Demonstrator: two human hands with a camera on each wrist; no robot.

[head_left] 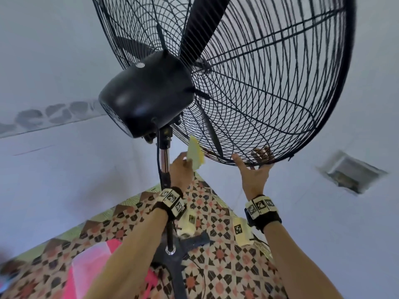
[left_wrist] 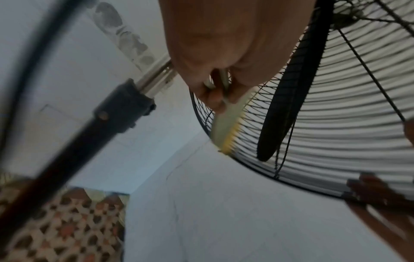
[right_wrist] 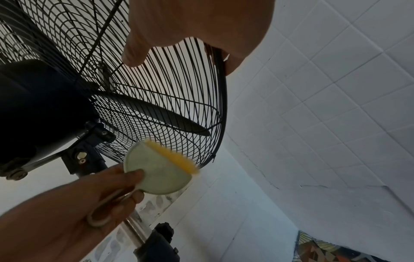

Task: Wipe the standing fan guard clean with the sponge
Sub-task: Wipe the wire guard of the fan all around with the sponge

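Standing fan seen from below and behind: a round guard (head_left: pixel 269 83) of thin black wire, concentric rings crossed by radial spokes, bounded by a thicker black rim. Behind the grille sit flat, matte black blades (head_left: pixel 203 29); two show in the head view, one each in the wrist views. A smooth, glossy black motor housing (head_left: pixel 146 93) sits at the guard's centre on a pole (head_left: pixel 164 160), chrome above and black below. The left hand (head_left: pixel 180 171) grasps the sponge (head_left: pixel 195 153), a pale green, soft-edged pad with a yellow face, fingers and thumb curled round its lower end; the yellow face lies against the lower left wires of the guard, close to the pole. The right hand (head_left: pixel 254 175) clasps the bottom rim, thumb on the near side and fingers hooked over the wires beyond. Both wrists carry a dark band with white printed marker squares. The right wrist view alone shows the sponge's rounded, half-disc outline (right_wrist: pixel 160 172) and bolts on the motor bracket (right_wrist: pixel 81 156); the left wrist view alone shows the pole's black collar joint (left_wrist: pixel 125 106). Below lies a floor (head_left: pixel 216 234) of geometric patterned tile; the walls (right_wrist: pixel 325 88) are of pale square tile.
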